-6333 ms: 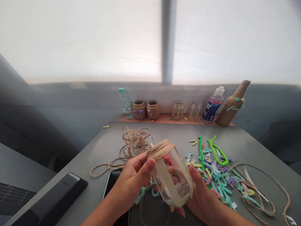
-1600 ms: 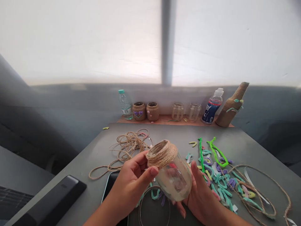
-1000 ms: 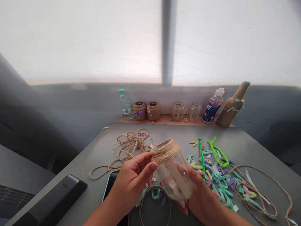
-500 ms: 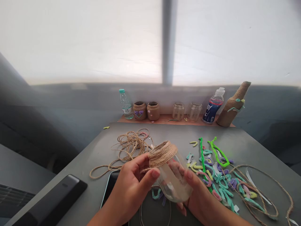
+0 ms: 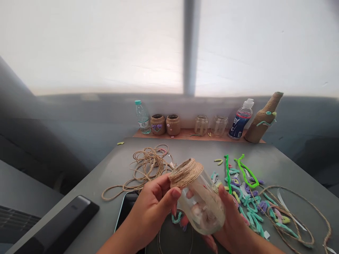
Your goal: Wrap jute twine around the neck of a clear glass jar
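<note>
Gripping the neck: left hand (image 5: 155, 201), thumb and fingers holding it at the twine (image 5: 186, 173).
Cupping the glass: right hand (image 5: 234, 217), round the lower body, thumb along its side.
Jar (image 5: 208, 208): held between both hands above the table (image 5: 109, 165), tilted, mouth toward the upper left, twine round the neck only.
Under the left wrist: tablet (image 5: 124, 208), partly hidden.
Beyond the left hand: loose coil (image 5: 148, 160).
Beside the right hand: heap of fuzzy scraps (image 5: 251, 208), mostly teal and purple.
Back board (image 5: 185, 132): two wrapped jars (image 5: 173, 127), two glass jars (image 5: 201, 125), wrapped bottle (image 5: 257, 126).
</note>
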`<state>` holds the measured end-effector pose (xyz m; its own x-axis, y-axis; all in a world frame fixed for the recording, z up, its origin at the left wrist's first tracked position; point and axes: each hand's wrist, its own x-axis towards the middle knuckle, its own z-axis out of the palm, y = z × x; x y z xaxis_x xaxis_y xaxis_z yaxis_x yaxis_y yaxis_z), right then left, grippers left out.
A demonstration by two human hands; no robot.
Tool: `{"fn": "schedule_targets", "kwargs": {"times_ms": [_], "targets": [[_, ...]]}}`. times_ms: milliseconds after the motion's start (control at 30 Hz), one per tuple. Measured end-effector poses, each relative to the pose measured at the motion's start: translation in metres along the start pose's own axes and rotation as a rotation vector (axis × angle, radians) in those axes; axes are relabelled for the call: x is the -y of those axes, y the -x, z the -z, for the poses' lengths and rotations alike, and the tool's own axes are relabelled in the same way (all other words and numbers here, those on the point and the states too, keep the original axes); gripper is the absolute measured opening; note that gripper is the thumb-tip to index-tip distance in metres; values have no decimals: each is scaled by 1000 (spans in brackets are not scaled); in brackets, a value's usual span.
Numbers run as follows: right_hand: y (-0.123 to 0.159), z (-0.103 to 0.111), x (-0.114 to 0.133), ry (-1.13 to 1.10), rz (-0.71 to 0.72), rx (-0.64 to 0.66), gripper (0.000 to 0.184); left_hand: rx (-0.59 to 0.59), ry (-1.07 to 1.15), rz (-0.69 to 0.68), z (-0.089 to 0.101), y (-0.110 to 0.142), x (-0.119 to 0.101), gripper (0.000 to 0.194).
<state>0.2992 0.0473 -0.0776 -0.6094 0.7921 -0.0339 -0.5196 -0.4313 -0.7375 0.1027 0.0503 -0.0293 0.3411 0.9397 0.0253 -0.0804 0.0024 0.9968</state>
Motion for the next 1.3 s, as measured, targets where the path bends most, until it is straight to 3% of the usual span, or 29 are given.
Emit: {"fn": "schedule_targets", "kwargs": {"times_ms": [133,233,433,733,1000,1200,1300], "targets": [[-1,-2,-1,-14,-16,-3,86,10,59,-25,-2,0,-1,44],[-3,-2,-3,3,11,-80,74,-42,53,-34,0,-1,0,44],[-3,5,-10,131,163,-153,64,-143,-13,-14,2,-3,-1,41],[0,-3,0,7,35,-194,65,-184,-39,61,3,-6,2,53],[-1,-5,4,-9,26,-155,60,-216,-137,43,4,-5,-1,48],[-1,-5,2,-13,3,-63,70,-38,-50,19,0,-3,0,47],[-3,-1,-3,12,32,-56,74,-42,-9,-1,-1,-2,-1,45]]}}
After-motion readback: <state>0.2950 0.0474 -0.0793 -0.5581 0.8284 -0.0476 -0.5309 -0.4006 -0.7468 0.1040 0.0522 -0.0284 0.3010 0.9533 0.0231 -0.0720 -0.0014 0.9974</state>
